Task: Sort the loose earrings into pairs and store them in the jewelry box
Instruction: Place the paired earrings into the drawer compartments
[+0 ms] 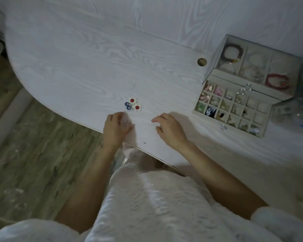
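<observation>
Two white flower earrings with red centres (pixel 134 103) lie touching on the white table (pixel 87 67), with a pair of small blue ring earrings (pixel 127 105) right beside them on the left. My left hand (pixel 116 127) rests just below them at the table's front edge, fingers curled around something small and pale that I cannot identify. My right hand (pixel 170 129) lies on the table to the right, fingers spread and empty. The open jewelry box (pixel 234 103) stands at the right, its small grid compartments holding several earrings and its upper tray holding bracelets.
A round cable hole (pixel 202 62) pierces the table left of the box. A clear plastic container (pixel 292 112) sits to the right of the box. The table's curved front edge runs past my hands, with wood-look floor (pixel 33 154) below left.
</observation>
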The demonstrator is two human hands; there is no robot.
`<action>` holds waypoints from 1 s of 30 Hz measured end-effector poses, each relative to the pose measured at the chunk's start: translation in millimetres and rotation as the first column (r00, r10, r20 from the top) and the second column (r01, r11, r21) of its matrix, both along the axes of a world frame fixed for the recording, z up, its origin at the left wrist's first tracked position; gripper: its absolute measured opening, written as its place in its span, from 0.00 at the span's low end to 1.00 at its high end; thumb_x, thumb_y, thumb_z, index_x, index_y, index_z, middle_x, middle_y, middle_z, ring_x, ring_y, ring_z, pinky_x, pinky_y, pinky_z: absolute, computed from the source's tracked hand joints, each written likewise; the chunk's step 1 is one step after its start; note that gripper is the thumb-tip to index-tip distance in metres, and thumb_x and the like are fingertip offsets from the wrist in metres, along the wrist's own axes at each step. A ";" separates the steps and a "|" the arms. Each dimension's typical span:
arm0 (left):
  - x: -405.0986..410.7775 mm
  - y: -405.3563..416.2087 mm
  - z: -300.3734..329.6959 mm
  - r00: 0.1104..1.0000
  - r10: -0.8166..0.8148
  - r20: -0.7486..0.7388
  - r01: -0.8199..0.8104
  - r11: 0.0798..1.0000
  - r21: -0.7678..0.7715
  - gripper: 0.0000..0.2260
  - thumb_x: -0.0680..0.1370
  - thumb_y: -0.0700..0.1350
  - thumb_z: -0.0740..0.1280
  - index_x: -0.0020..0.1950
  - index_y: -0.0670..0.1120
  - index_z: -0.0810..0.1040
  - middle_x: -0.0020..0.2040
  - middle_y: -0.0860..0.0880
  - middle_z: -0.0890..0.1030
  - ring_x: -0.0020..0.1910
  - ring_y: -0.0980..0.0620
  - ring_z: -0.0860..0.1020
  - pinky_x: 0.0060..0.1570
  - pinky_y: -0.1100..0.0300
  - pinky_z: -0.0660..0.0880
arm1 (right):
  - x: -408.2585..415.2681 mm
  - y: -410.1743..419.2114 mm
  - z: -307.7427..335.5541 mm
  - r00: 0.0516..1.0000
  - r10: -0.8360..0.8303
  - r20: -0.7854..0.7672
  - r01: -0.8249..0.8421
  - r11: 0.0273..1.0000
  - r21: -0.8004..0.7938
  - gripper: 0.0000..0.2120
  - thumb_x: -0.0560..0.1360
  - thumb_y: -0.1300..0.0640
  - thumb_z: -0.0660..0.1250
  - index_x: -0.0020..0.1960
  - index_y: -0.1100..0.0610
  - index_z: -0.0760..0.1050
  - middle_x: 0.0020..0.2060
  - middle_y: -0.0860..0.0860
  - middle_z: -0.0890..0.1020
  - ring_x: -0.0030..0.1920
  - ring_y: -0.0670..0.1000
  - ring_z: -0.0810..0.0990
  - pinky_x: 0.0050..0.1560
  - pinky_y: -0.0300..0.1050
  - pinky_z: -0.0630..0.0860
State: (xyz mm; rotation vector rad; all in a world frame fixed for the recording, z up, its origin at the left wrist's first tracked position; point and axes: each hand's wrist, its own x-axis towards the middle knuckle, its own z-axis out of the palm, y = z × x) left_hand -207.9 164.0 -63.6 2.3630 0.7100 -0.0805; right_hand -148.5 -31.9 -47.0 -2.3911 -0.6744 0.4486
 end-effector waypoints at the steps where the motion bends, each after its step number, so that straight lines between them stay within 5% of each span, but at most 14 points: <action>1: -0.5 1.5 -0.9 1.000 -0.016 0.003 0.016 1.000 -0.004 0.23 0.70 0.49 0.74 0.62 0.45 0.73 0.57 0.44 0.74 0.53 0.46 0.75 0.53 0.52 0.73 | 3.5 10.0 -0.9 0.999 0.029 -0.016 -0.029 1.000 -0.005 0.12 0.75 0.65 0.64 0.58 0.58 0.75 0.55 0.54 0.77 0.52 0.54 0.76 0.50 0.46 0.75; 9: -1.1 15.3 0.7 0.996 -0.051 0.067 0.053 0.998 -0.023 0.11 0.71 0.46 0.72 0.52 0.46 0.81 0.46 0.46 0.82 0.44 0.48 0.80 0.48 0.55 0.76 | 6.3 83.9 -8.3 0.989 0.147 -0.030 -0.146 0.989 0.010 0.18 0.74 0.65 0.65 0.63 0.58 0.72 0.57 0.56 0.76 0.54 0.56 0.75 0.53 0.50 0.75; 20: -11.0 21.7 -1.5 0.977 -0.093 0.193 0.105 0.993 -0.053 0.10 0.72 0.42 0.72 0.52 0.44 0.78 0.48 0.48 0.81 0.43 0.53 0.80 0.45 0.58 0.78 | 7.6 92.1 -12.8 0.982 0.177 0.064 -0.179 0.983 0.030 0.16 0.72 0.68 0.67 0.58 0.60 0.75 0.50 0.57 0.81 0.50 0.57 0.77 0.47 0.52 0.76; 25: -6.1 17.1 -1.4 0.987 -0.117 0.113 0.120 0.993 -0.021 0.10 0.73 0.41 0.69 0.54 0.45 0.77 0.49 0.47 0.80 0.44 0.51 0.78 0.46 0.54 0.77 | 1.9 63.3 -15.7 0.974 0.179 0.136 -0.176 0.984 -0.036 0.15 0.72 0.69 0.64 0.58 0.62 0.76 0.47 0.58 0.79 0.46 0.58 0.77 0.37 0.53 0.78; 30: 8.1 -8.4 2.5 0.949 -0.315 0.016 0.315 0.949 0.028 0.07 0.75 0.42 0.67 0.52 0.47 0.81 0.46 0.44 0.81 0.45 0.44 0.78 0.43 0.60 0.69 | -8.7 -4.2 -16.2 0.991 0.009 0.132 -0.005 1.000 -0.030 0.13 0.73 0.66 0.64 0.56 0.60 0.77 0.45 0.56 0.76 0.40 0.55 0.76 0.34 0.47 0.76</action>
